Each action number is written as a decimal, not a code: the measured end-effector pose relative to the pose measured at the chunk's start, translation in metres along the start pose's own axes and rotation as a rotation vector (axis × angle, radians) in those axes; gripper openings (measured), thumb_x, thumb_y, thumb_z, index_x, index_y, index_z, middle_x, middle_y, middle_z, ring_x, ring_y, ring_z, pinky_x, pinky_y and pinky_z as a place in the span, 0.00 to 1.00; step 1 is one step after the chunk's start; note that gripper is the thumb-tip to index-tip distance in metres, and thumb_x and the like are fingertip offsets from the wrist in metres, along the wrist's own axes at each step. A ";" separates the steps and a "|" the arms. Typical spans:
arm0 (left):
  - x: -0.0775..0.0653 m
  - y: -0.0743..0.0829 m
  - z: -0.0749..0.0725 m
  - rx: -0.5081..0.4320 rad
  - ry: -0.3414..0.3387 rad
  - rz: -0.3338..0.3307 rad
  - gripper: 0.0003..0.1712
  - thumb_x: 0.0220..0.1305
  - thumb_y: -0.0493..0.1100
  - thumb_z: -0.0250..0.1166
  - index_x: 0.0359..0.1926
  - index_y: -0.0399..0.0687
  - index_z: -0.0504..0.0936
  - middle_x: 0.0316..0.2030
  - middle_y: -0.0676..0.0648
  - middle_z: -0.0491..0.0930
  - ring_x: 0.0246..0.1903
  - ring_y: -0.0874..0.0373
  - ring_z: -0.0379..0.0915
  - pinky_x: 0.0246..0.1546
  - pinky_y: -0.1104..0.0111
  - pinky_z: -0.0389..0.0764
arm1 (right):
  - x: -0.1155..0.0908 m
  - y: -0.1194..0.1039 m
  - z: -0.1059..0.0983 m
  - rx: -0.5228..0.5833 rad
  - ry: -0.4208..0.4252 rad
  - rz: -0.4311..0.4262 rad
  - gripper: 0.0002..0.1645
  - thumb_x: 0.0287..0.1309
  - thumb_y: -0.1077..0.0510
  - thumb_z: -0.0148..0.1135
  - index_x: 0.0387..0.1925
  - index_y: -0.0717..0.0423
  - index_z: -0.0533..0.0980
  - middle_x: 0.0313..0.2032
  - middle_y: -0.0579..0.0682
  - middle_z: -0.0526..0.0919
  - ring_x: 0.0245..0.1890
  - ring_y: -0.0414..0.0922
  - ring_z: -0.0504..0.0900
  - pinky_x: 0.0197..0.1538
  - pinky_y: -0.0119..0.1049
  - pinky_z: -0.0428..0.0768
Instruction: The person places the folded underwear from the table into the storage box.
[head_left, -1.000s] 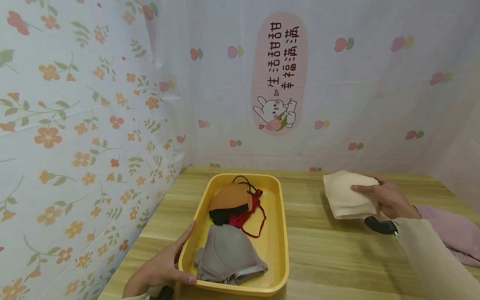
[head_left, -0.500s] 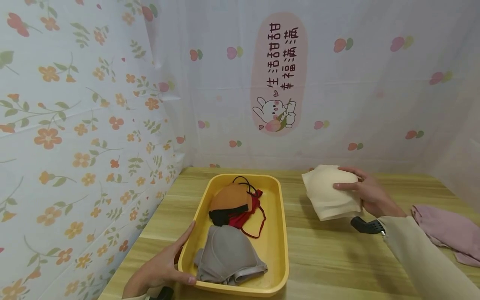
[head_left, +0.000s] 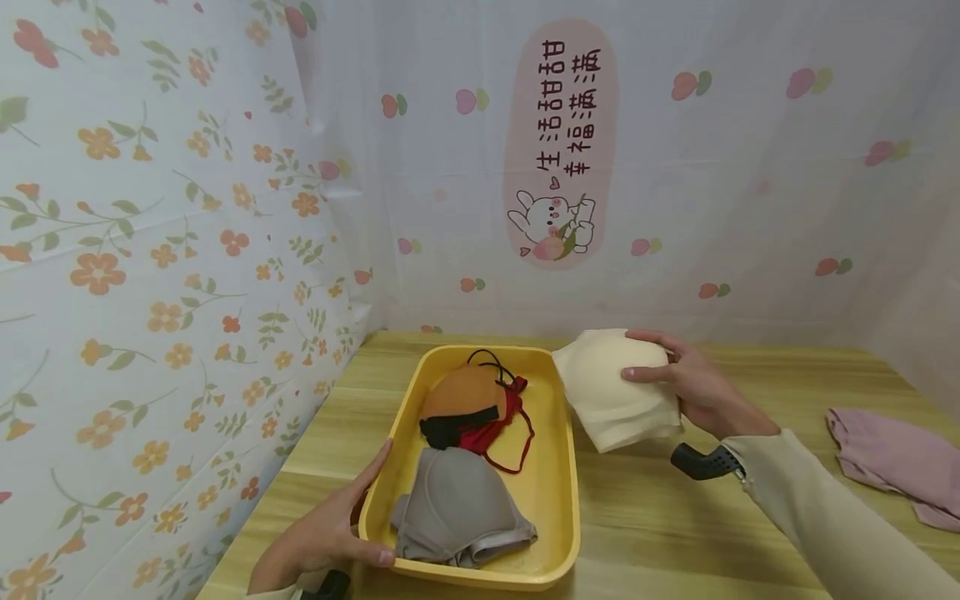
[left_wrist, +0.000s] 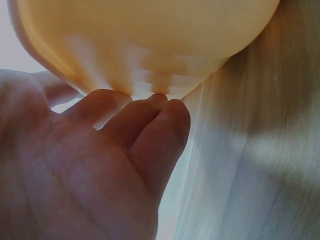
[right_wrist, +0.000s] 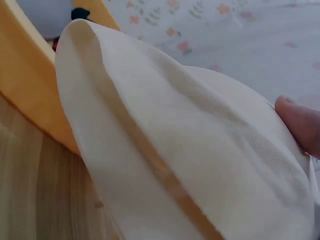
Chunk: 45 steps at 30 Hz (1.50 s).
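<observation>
A folded cream bra [head_left: 615, 387] hangs over the table, its left edge overlapping the right rim of a yellow plastic bin [head_left: 573, 500] in the head view. My right hand [head_left: 697, 387] pinches it by the right side, thumb on top; the right wrist view shows the bra's [right_wrist: 190, 130] folded layers. My left hand [head_left: 330, 529] grips the bin's near left corner, and in the left wrist view the fingertips [left_wrist: 175, 110] press its outer wall. Inside the bin lie a folded grey bra [head_left: 457, 504], an orange-brown bra [head_left: 461, 396] with black trim and a red one [head_left: 487, 433] partly beneath it.
A folded mauve garment [head_left: 896, 458] lies on the wooden table [head_left: 675, 533] at the far right. Floral sheets stand as walls on the left [head_left: 165, 250] and at the back [head_left: 750, 192].
My right hand has carried the cream bra leftward, from near the mauve garment to the bin's right rim. My left hand and the bin stay in place.
</observation>
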<state>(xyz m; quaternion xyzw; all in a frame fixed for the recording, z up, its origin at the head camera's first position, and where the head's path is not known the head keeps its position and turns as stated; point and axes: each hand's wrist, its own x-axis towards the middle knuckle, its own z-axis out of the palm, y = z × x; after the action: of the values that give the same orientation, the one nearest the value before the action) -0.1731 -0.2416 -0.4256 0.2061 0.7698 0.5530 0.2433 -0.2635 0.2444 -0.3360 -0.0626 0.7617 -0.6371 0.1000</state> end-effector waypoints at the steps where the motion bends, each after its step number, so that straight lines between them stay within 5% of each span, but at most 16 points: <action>1: 0.000 0.000 0.000 -0.004 -0.004 0.002 0.74 0.56 0.49 0.76 0.80 0.60 0.23 0.79 0.30 0.31 0.74 0.36 0.47 0.58 0.80 0.70 | 0.000 -0.001 0.005 0.010 -0.009 0.003 0.45 0.62 0.55 0.70 0.75 0.45 0.58 0.61 0.47 0.67 0.43 0.40 0.84 0.47 0.38 0.85; 9: 0.001 0.003 0.000 0.009 0.003 -0.007 0.73 0.55 0.49 0.76 0.80 0.62 0.24 0.79 0.31 0.31 0.74 0.35 0.46 0.58 0.80 0.70 | 0.004 -0.007 0.035 0.047 -0.078 -0.033 0.46 0.61 0.59 0.70 0.76 0.53 0.58 0.75 0.56 0.50 0.46 0.42 0.82 0.48 0.36 0.85; 18: 0.004 0.002 0.001 0.018 0.000 0.007 0.73 0.56 0.48 0.76 0.80 0.58 0.24 0.79 0.29 0.35 0.71 0.39 0.55 0.57 0.78 0.72 | 0.005 -0.006 0.061 0.061 -0.185 -0.027 0.46 0.59 0.64 0.69 0.76 0.54 0.59 0.72 0.65 0.59 0.51 0.48 0.79 0.50 0.40 0.84; 29: 0.002 0.003 0.003 0.014 0.008 -0.019 0.73 0.55 0.50 0.76 0.80 0.60 0.25 0.80 0.33 0.29 0.75 0.35 0.42 0.58 0.81 0.69 | 0.010 -0.006 0.098 0.112 -0.249 -0.016 0.44 0.57 0.67 0.68 0.74 0.54 0.62 0.76 0.59 0.55 0.54 0.49 0.77 0.50 0.39 0.82; 45: -0.002 0.002 0.003 0.008 0.009 0.048 0.72 0.57 0.47 0.75 0.80 0.58 0.26 0.79 0.29 0.32 0.72 0.42 0.56 0.58 0.77 0.73 | 0.011 -0.004 0.169 0.046 -0.406 0.007 0.37 0.55 0.69 0.70 0.66 0.53 0.70 0.66 0.60 0.69 0.52 0.51 0.78 0.48 0.40 0.84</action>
<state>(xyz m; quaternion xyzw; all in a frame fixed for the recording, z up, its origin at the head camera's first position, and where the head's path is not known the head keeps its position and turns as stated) -0.1702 -0.2401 -0.4242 0.2229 0.7680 0.5565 0.2257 -0.2350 0.0797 -0.3616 -0.1849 0.7113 -0.6284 0.2550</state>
